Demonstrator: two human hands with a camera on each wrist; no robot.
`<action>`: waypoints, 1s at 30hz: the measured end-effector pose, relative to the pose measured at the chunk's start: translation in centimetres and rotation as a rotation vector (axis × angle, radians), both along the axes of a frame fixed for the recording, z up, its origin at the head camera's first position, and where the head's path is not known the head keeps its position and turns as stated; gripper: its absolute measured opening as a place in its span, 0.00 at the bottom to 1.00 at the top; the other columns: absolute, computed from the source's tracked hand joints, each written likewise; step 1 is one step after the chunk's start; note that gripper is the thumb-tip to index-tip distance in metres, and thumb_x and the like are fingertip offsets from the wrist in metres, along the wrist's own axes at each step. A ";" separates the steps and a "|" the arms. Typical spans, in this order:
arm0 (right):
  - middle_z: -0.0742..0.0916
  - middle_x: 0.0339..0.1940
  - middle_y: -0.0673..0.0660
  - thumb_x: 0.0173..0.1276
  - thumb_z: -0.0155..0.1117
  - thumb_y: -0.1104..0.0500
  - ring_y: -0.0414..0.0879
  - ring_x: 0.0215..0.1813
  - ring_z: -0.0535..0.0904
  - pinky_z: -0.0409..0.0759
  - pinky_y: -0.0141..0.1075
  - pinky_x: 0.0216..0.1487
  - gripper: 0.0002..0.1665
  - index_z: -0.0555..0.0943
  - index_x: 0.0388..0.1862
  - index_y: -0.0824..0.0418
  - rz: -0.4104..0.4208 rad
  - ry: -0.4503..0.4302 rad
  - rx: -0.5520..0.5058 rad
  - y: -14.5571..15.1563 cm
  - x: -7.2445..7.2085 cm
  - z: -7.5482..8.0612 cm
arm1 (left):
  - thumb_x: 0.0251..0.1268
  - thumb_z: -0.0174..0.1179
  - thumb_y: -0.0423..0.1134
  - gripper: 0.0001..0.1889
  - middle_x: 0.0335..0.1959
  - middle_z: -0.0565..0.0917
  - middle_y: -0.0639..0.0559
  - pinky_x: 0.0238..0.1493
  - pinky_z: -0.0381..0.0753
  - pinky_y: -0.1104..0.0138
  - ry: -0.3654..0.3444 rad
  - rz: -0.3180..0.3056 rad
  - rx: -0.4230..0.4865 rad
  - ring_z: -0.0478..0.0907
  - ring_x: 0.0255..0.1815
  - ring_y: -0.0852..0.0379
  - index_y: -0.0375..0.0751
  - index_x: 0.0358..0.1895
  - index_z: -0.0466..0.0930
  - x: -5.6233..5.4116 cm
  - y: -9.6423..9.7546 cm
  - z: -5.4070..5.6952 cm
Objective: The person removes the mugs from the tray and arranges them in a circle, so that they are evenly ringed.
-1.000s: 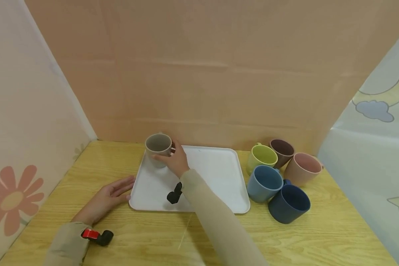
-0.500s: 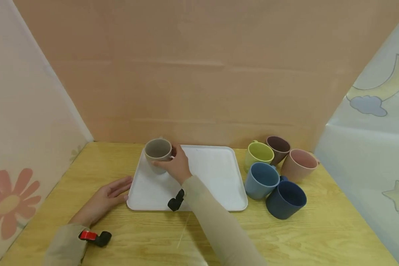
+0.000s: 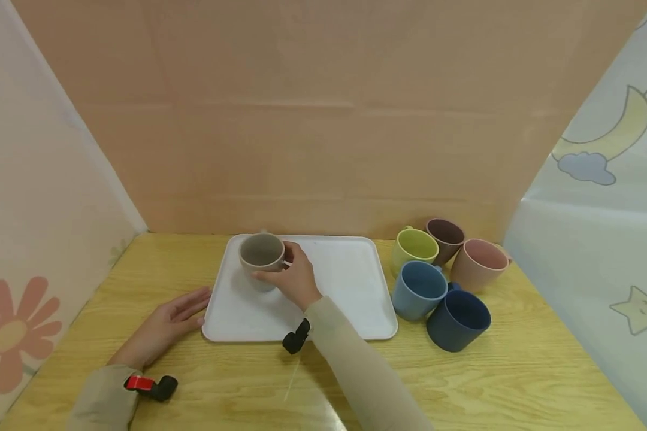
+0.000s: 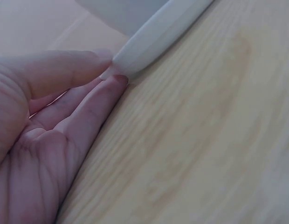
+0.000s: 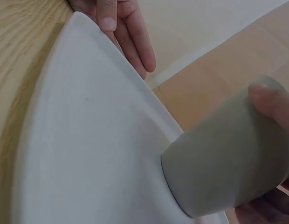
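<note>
In the head view, my right hand point(image 3: 295, 276) grips a greyish-beige mug point(image 3: 262, 252) from its right side, thumb on the near wall and fingers around the handle side. The mug stands upright at the left rear part of a white tray point(image 3: 345, 281). Its base meets the tray surface in the right wrist view, where the mug's wall point(image 5: 219, 158) fills the lower right. My left hand point(image 3: 164, 326) lies on the table at the tray's left edge. Its fingers are fairly straight, with thumb and fingertips touching the tray rim point(image 4: 149, 44) near the corner.
Right of the tray several mugs stand close together: yellow-green point(image 3: 416, 248), brown point(image 3: 445, 238), pink point(image 3: 478, 264), light blue point(image 3: 419, 292) and dark blue point(image 3: 458, 320). A peach backdrop point(image 3: 302, 155) rises behind the wooden table point(image 3: 237, 383). Patterned panels flank both sides.
My right hand has brought the grey mug nearer to me and slightly rightward on the tray. The left hand has stayed at the tray edge. The head view has shifted slightly.
</note>
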State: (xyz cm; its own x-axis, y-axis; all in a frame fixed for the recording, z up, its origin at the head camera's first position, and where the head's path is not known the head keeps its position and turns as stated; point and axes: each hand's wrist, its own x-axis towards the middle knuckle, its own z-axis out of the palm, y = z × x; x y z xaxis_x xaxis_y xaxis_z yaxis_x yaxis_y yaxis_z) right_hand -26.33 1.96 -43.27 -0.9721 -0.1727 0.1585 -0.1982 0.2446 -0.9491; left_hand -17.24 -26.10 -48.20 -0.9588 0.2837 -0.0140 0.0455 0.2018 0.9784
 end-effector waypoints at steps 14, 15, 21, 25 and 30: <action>0.82 0.57 0.51 0.45 0.88 0.55 0.46 0.61 0.77 0.77 0.42 0.63 0.49 0.73 0.66 0.56 0.033 -0.052 -0.020 3.0 1.6 -0.3 | 0.75 0.61 0.40 0.36 0.75 0.66 0.35 0.58 0.72 0.79 -0.001 -0.001 0.003 0.70 0.65 0.75 0.32 0.79 0.56 0.2 0.2 -0.6; 0.82 0.57 0.51 0.45 0.89 0.55 0.46 0.61 0.77 0.77 0.43 0.63 0.49 0.73 0.66 0.56 0.034 -0.053 -0.022 3.3 1.6 -0.2 | 0.75 0.61 0.40 0.36 0.75 0.66 0.35 0.58 0.72 0.79 0.002 -0.002 -0.001 0.70 0.65 0.75 0.32 0.79 0.56 0.2 0.2 -0.5; 0.83 0.58 0.53 0.47 0.88 0.57 0.48 0.61 0.78 0.79 0.42 0.62 0.48 0.75 0.67 0.56 0.045 -0.059 -0.071 5.2 2.0 0.2 | 0.75 0.61 0.40 0.37 0.76 0.63 0.34 0.58 0.72 0.79 -0.003 -0.007 0.008 0.70 0.64 0.77 0.31 0.79 0.54 -0.1 0.2 -0.1; 0.84 0.58 0.55 0.49 0.87 0.57 0.50 0.60 0.79 0.81 0.40 0.59 0.45 0.77 0.67 0.56 0.046 -0.061 -0.094 6.9 2.5 0.3 | 0.75 0.60 0.39 0.37 0.76 0.62 0.32 0.58 0.73 0.79 0.004 -0.014 0.023 0.69 0.65 0.77 0.30 0.79 0.54 -0.2 0.1 -0.1; 0.85 0.56 0.56 0.53 0.84 0.59 0.50 0.58 0.79 0.79 0.41 0.58 0.40 0.79 0.66 0.57 0.018 -0.071 -0.112 9.6 3.3 0.8 | 0.76 0.58 0.35 0.35 0.76 0.59 0.28 0.58 0.74 0.79 0.036 -0.031 0.049 0.69 0.65 0.77 0.26 0.78 0.52 0.0 -0.2 -0.3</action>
State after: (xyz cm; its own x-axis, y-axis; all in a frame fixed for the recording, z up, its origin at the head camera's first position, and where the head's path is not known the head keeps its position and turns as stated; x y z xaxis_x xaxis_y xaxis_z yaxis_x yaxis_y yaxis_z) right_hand -23.01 11.53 -42.49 -0.9785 -0.1754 0.1083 -0.1325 0.1329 -0.9822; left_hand -17.21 -26.26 -48.47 -0.9490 0.3133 0.0356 0.0869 0.1512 0.9847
